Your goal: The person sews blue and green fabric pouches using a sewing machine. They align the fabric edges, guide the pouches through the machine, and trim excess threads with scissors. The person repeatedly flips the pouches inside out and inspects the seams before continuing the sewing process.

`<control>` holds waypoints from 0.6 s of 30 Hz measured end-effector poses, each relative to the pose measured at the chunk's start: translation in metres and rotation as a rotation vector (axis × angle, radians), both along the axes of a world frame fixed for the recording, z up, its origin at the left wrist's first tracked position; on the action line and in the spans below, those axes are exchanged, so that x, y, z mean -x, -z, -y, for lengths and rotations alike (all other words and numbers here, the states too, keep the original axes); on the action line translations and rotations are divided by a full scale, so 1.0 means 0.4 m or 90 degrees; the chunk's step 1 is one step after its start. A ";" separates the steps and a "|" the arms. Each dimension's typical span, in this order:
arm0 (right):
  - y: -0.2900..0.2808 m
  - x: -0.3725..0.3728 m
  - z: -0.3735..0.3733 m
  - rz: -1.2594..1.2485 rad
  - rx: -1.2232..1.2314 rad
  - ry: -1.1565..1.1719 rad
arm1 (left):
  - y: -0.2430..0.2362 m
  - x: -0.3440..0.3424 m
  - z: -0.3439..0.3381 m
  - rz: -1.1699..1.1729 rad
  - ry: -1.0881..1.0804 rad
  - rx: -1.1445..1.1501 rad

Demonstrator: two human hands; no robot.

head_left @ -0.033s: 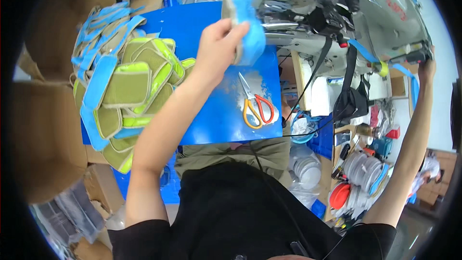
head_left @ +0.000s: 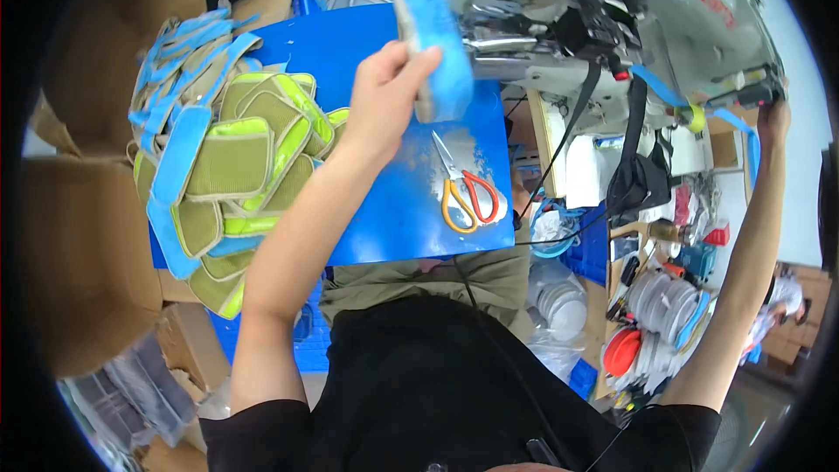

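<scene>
My left hand (head_left: 383,96) pinches a strip-like fabric piece (head_left: 444,48), light blue with a beige edge, between thumb and fingers. It is held up beside the head of a sewing machine (head_left: 516,35), over the blue tabletop (head_left: 350,227). At the far right my right hand (head_left: 773,118) is raised against a black part (head_left: 747,94) on the end of the machine; its fingers are mostly hidden. Scissors (head_left: 453,177) with one orange-yellow and one red handle lie on the tabletop, blades pointing away from me.
Olive and lime-edged fabric pads (head_left: 229,160) are heaped at the left, with blue-and-beige strips (head_left: 188,61) behind them. Cardboard boxes (head_left: 96,227) line the left side. Blue tape (head_left: 657,87) runs along the machine. A dark cable (head_left: 559,242) crosses right of the tabletop.
My left hand and the blue fabric piece have shifted slightly left, a little away from the machine head. My right hand stays at the machine's end.
</scene>
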State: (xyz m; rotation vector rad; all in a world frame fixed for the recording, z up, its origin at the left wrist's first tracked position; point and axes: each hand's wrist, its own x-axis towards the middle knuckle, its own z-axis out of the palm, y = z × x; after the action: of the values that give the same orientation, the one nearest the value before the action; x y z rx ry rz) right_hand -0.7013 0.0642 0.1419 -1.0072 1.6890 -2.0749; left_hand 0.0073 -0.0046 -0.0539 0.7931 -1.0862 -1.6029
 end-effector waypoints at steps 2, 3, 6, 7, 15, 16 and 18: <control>0.025 -0.052 -0.039 -0.012 -0.002 0.118 | 0.049 -0.043 -0.025 -0.037 0.019 -0.027; 0.050 -0.100 -0.057 -0.017 -0.020 0.176 | 0.057 -0.073 -0.051 -0.056 0.017 -0.064; 0.183 -0.487 -0.148 -0.195 0.004 0.282 | 0.093 -0.173 -0.123 -0.159 0.012 -0.230; 0.261 -0.657 -0.187 -0.282 0.041 0.257 | 0.085 -0.193 -0.147 -0.158 0.006 -0.279; 0.781 -1.285 -0.309 -0.508 -0.323 -0.289 | 0.101 -0.267 -0.160 -0.372 0.197 -0.363; 0.798 -1.296 -0.309 -0.515 -0.373 -0.303 | 0.090 -0.268 -0.161 -0.381 0.181 -0.373; 0.819 -1.294 -0.308 -0.487 -0.439 -0.332 | 0.075 -0.265 -0.166 -0.379 0.171 -0.389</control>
State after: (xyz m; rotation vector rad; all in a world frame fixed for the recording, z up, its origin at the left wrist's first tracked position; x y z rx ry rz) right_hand -0.1835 0.1875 -0.1855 -1.8196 1.9291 -0.7009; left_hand 0.1134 0.0619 -0.0839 0.4930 -0.2723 -2.2547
